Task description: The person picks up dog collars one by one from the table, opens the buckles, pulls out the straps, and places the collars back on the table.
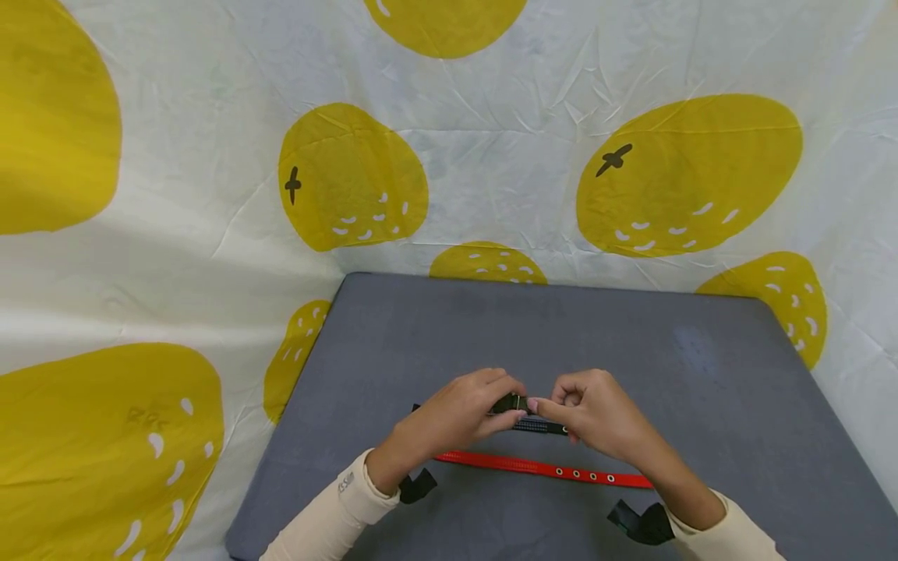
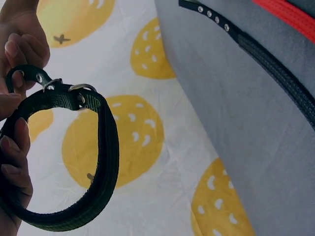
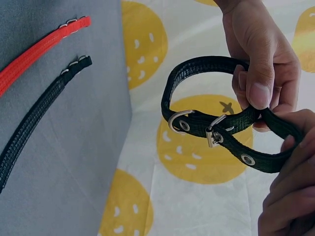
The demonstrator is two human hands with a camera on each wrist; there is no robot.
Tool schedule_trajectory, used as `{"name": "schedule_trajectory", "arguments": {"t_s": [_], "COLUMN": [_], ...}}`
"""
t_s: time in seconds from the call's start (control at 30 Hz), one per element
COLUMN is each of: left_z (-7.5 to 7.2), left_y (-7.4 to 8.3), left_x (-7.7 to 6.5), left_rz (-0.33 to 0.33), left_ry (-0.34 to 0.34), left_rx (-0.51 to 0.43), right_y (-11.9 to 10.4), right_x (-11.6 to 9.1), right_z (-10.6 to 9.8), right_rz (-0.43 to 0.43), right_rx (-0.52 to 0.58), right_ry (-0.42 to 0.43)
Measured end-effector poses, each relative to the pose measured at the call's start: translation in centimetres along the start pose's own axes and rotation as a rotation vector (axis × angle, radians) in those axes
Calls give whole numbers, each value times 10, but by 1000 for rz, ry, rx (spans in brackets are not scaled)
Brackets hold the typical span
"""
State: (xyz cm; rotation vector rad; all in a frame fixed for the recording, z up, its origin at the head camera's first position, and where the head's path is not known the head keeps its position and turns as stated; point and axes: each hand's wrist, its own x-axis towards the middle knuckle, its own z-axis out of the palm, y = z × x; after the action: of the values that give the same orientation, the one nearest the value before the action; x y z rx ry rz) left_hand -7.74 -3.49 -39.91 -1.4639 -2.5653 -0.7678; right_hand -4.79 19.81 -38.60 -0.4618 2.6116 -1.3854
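Note:
A dark green dog collar (image 3: 206,64) is held up above the table, bent into a ring. My left hand (image 1: 456,409) grips its padded band. With thumb and fingers my right hand (image 1: 603,413) pinches the eyelet end of the strap, which curves into a small loop. In the right wrist view, the strap passes through the metal buckle (image 3: 215,132), and the buckle's prong lies near an eyelet. A D-ring (image 3: 172,123) sits beside the buckle. On the table beneath the hands lies a black collar (image 1: 540,426), with a red collar (image 1: 505,463) nearer to me.
The collars lie on a grey padded table (image 1: 631,343). A white cloth (image 1: 498,171) printed with yellow fruit hangs behind and at the sides. Dark wrist bands (image 1: 418,486) show at both sleeves.

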Motion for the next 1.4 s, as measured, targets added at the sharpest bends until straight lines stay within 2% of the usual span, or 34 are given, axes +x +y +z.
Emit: {"name": "schedule_trajectory", "arguments": {"t_s": [0.17, 0.3, 0.43, 0.57, 0.63, 0.73, 0.9, 1.0, 1.1, 1.27, 1.4], "left_z": [-3, -5, -6, -5, -5, -5, -2, 1, 6, 13, 16], "left_y": [0, -1, -1, -1, -1, -1, -4, -7, -10, -10, -7], "left_x": [1, 0, -1, -1, -2, -2, 0, 1, 3, 8, 11], "left_rz": [-69, -99, -101, -90, -81, -68, -99, -121, -87, 6, 6], "left_ry": [-19, 5, 45, 66, 79, 102, 105, 73, 54, 101, 137], "left_rx": [-88, -123, -132, -148, -152, -153, -157, -106, -7, 109, 173], "right_y": [3, 8, 17, 24, 25, 26, 27, 26, 24, 23, 24], "right_x": [0, -1, -1, -1, 0, 0, -1, -1, -1, 0, 1], "right_z": [-2, -4, -4, 0, 2, 4, 8, 10, 12, 14, 15], "right_rz": [-54, -102, -260, -384, -399, -379, -315, -306, -317, -369, -428], "right_rx": [78, 177, 215, 146, 87, 33, 66, 71, 71, 78, 77], "right_ry": [8, 24, 84, 164, 198, 225, 252, 265, 279, 306, 316]}}
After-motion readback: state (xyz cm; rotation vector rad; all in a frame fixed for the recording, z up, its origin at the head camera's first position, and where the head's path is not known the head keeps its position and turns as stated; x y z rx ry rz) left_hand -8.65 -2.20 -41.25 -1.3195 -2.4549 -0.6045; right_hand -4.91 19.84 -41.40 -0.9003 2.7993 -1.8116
